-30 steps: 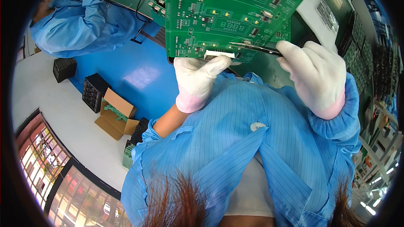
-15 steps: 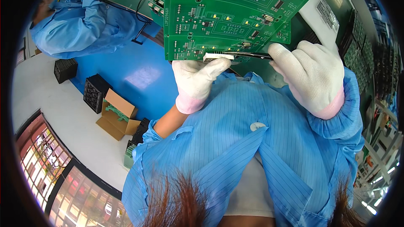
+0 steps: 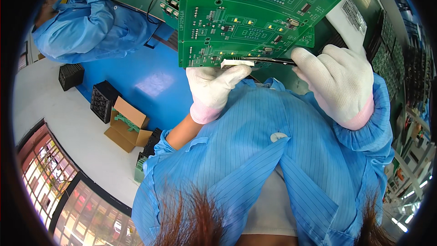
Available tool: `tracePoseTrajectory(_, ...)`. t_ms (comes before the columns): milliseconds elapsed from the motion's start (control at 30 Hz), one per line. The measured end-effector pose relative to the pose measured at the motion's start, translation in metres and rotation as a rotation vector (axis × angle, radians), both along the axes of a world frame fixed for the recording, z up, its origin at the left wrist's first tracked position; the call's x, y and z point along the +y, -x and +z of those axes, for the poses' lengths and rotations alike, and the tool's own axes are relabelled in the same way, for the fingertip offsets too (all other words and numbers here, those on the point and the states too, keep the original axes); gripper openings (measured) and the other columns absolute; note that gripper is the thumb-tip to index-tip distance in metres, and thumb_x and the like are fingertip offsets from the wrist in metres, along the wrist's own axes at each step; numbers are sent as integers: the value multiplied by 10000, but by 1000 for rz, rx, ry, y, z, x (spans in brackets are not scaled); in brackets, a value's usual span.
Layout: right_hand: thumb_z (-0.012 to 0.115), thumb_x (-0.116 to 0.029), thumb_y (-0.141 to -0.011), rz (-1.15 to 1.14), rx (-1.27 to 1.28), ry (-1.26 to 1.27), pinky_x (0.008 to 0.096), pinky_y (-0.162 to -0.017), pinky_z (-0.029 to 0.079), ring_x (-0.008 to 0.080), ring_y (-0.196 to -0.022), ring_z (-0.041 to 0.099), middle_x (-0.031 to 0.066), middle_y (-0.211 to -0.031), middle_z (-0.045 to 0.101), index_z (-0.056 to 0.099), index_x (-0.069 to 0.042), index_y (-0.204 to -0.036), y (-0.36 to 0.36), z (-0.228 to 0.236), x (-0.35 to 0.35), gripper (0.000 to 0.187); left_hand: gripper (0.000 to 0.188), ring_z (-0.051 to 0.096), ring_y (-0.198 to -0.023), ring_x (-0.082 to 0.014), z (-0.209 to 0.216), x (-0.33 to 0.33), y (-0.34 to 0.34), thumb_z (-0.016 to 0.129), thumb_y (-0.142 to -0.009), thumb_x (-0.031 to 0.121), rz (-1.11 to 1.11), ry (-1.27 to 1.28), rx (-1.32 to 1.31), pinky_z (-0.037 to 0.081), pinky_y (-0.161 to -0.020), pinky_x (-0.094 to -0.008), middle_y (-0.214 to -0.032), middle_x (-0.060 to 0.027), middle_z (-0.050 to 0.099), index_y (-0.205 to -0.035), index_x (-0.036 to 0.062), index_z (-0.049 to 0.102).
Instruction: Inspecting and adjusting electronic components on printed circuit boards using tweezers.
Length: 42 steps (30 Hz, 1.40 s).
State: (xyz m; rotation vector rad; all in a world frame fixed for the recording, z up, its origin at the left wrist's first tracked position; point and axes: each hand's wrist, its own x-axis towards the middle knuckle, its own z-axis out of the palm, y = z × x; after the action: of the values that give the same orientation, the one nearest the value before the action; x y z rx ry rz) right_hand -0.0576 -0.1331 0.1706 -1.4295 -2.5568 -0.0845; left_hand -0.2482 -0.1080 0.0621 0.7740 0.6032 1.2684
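A large green circuit board panel (image 3: 268,16) with rows of small parts and digit outlines fills the upper middle. At its near edge, my gloved left hand (image 3: 210,92) is closed, its thumb pressing on a small white block-shaped display part (image 3: 238,64) with thin pins along its far side. The other fingers of that hand are partly hidden under the panel. My gloved right hand (image 3: 336,84) pinches dark tweezers (image 3: 275,60), which point left. Their tips are at the pins of the white part; whether they grip a pin is too small to tell.
More small boards (image 3: 170,3) show behind the panel's left edge. A white sheet or tray (image 3: 343,23) lies at the right, near racks of boards (image 3: 389,50). A co-worker in blue (image 3: 95,29) sits at the far left. An open carton (image 3: 127,125) and black crates (image 3: 107,100) stand below left.
The circuit board panel has shifted slightly right and down. My hands, the white part and the tweezers have moved barely, staying in the same hold.
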Motion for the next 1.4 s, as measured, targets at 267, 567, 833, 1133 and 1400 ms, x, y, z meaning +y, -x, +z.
tracePoseTrajectory(267, 649, -28, -754, -31, 42, -10, 264, -439, 372, 153, -484, 420, 28, -609, 489, 605, 7, -936, 1, -6, -9, 190, 353, 647, -758, -196, 1, -3, -3, 646, -670, -165, 35, -25, 72, 543, -685, -284, -881, -131, 664, -989, -21, 598)
tracePoseTrajectory(567, 648, -27, -755, -90, 123, -16, 264, -446, 387, 158, -482, 431, 38, -616, 505, 610, 7, -934, 3, -16, -14, 186, 334, 643, -765, -203, 3, 3, -7, 637, -679, -150, -12, 56, -86, 543, -684, -287, -883, -134, 659, -988, -27, 599)
tracePoseTrajectory(833, 657, -36, -751, -109, 130, 21, 272, -447, 387, 163, -479, 433, 48, -616, 515, 614, 12, -929, -10, -11, -3, 189, 344, 640, -763, -205, 3, 10, -11, 637, -686, -136, -32, 123, -80, 541, -689, -293, -893, -141, 656, -1012, -39, 588)
tracePoseTrajectory(1133, 663, -51, -758, -70, 132, -14, 275, -447, 377, 164, -483, 429, 50, -609, 508, 615, 15, -935, -18, -8, 8, 195, 353, 640, -764, -206, 0, 19, -19, 654, -690, -125, -40, 157, -197, 539, -692, -287, -917, -153, 654, -1025, -43, 580)
tracePoseTrajectory(1400, 661, -54, -760, -50, 91, 3, 273, -445, 373, 160, -480, 420, 45, -598, 493, 616, 8, -939, -17, -1, 14, 195, 342, 644, -772, -204, -2, 21, -15, 665, -686, -125, -5, 71, -96, 540, -693, -283, -899, -140, 661, -1008, -39, 587)
